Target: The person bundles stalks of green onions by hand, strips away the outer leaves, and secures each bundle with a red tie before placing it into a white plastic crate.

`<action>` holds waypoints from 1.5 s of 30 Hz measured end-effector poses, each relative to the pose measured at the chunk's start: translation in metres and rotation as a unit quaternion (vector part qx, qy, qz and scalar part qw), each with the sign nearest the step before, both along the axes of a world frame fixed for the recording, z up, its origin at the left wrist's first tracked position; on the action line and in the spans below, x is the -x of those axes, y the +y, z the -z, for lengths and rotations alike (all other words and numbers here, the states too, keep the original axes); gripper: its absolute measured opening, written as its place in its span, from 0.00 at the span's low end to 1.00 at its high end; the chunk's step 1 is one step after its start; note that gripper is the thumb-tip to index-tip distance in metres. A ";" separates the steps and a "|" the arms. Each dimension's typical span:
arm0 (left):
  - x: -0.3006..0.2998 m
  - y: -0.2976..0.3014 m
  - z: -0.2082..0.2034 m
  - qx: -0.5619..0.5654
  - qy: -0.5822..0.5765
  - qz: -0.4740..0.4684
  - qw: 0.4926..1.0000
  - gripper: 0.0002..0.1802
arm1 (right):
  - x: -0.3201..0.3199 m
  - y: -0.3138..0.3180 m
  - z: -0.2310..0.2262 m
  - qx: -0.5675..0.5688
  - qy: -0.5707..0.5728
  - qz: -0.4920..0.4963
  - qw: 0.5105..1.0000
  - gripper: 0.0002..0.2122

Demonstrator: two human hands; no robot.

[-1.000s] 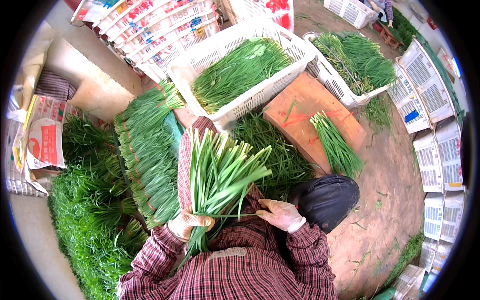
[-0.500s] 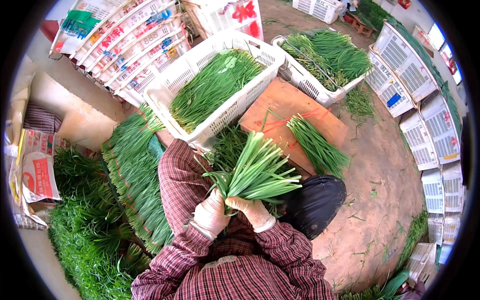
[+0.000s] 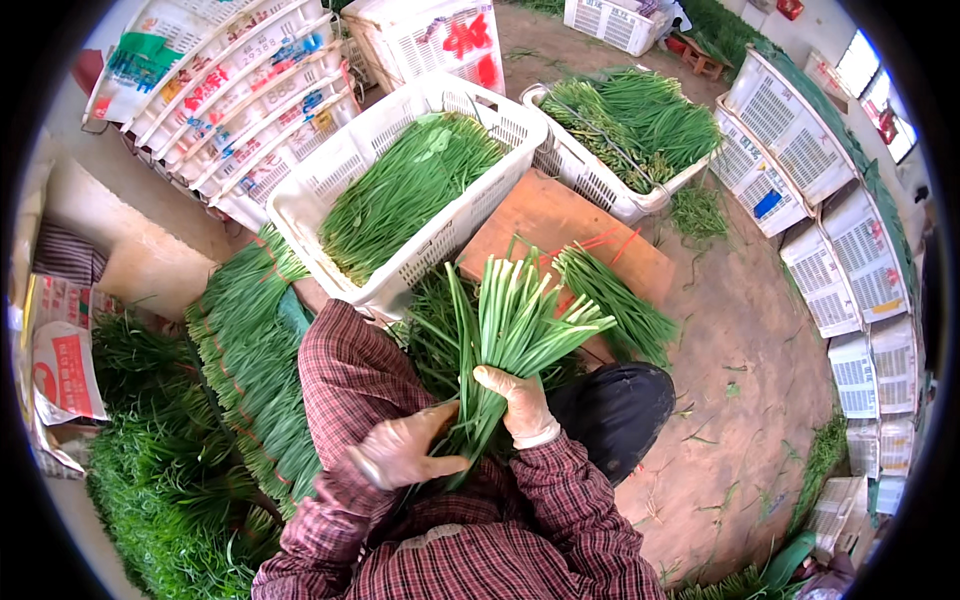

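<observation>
A loose bunch of green garlic chives [image 3: 505, 320] stands over my lap, its pale cut ends fanned upward. My right hand [image 3: 520, 403], in a thin whitish glove, is closed round the stalks, thumb across the front. Beside the lower part of the bunch is my left hand [image 3: 408, 446], gloved too, slightly blurred, with thumb and fingers apart. Its fingertips reach the leaves' edge; whether they touch is unclear. Another bunch of chives [image 3: 612, 303] lies across the near right edge of a wooden board [image 3: 560, 225], close to some red ties [image 3: 608, 238].
A white crate [image 3: 400, 272] of chives stands ahead, with a second filled crate [image 3: 622, 205] to its right. Tied chive bundles [image 3: 255, 365] line my left, beside a loose green heap [image 3: 165, 480]. Stacked crates [image 3: 800, 165] edge the right side; nested crates [image 3: 235, 110] lean at far left.
My left hand has come off the bunch, moving down and left with its fingers opening. My right hand now grips the stalks alone, and the bunch stands more upright. The view has shifted slightly.
</observation>
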State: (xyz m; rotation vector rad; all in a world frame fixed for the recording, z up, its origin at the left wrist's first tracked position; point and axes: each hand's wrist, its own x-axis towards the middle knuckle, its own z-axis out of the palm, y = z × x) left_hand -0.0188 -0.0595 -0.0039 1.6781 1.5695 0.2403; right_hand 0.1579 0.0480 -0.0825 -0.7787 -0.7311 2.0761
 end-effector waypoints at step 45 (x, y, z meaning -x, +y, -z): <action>-0.011 0.043 0.045 0.088 -0.723 -0.171 0.664 0.35 | -0.005 -0.001 0.009 -0.062 -0.067 -0.420 0.903 0.29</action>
